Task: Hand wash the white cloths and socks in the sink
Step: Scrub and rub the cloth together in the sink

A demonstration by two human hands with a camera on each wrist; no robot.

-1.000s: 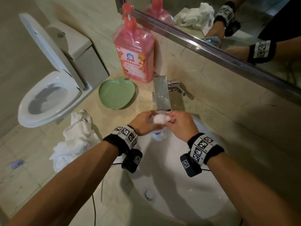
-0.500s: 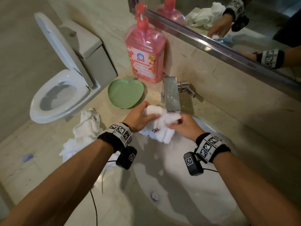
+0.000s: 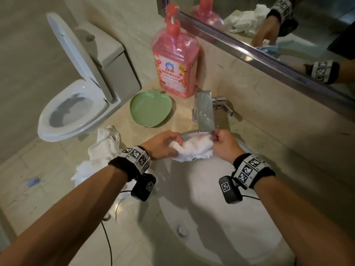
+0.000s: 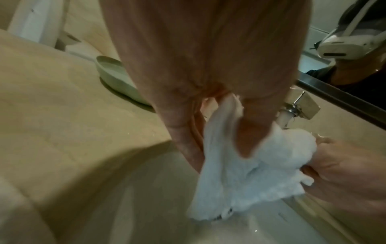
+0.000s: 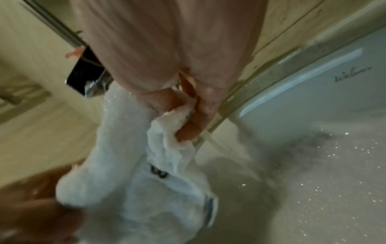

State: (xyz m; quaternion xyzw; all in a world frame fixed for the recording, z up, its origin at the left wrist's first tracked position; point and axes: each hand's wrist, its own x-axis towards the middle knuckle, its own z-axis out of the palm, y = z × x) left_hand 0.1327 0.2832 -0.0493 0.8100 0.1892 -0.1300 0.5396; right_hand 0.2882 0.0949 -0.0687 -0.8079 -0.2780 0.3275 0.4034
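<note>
Gripping opposite ends of one white cloth (image 3: pixel 192 150), the left hand (image 3: pixel 161 144) and right hand (image 3: pixel 225 145) hold it bunched between them in the head view, over the back part of the sink (image 3: pixel 201 191) and directly under the flat metal faucet (image 3: pixel 204 112). Both sets of fingers are curled into the fabric. Outward from the left hand, a heap of other white cloths (image 3: pixel 101 152) lies on the counter (image 3: pixel 57 189); beyond that hand sits a green apple-shaped dish (image 3: pixel 150 110), and farther back a pink detergent bottle (image 3: pixel 174 60) stands against the wall under the mirror (image 3: pixel 288 25). A toilet (image 3: pixel 76 104) with its lid raised is off past the counter edge. The drain (image 3: pixel 181 229) lies on the near side of the grip, toward the person. From the left wrist, the left hand (image 4: pixel 208 82) has its thumb and fingers (image 4: pixel 248 135) pinched around a fold of the cloth (image 4: pixel 240 181), which hangs from the grip into the basin, while the right hand (image 4: pixel 344 168) clutches the far bunch; the green dish (image 4: pixel 117 80) shows beyond the wrist. From the right wrist, the right hand (image 5: pixel 177 82) has its fingers (image 5: pixel 196 118) closed on a wet corner of the cloth (image 5: pixel 129 173), which stretches down and away to the left hand (image 5: pixel 35 206); a small dark mark shows on the fabric, and water droplets speckle the sink (image 5: pixel 313 165) wall beside the grip.
</note>
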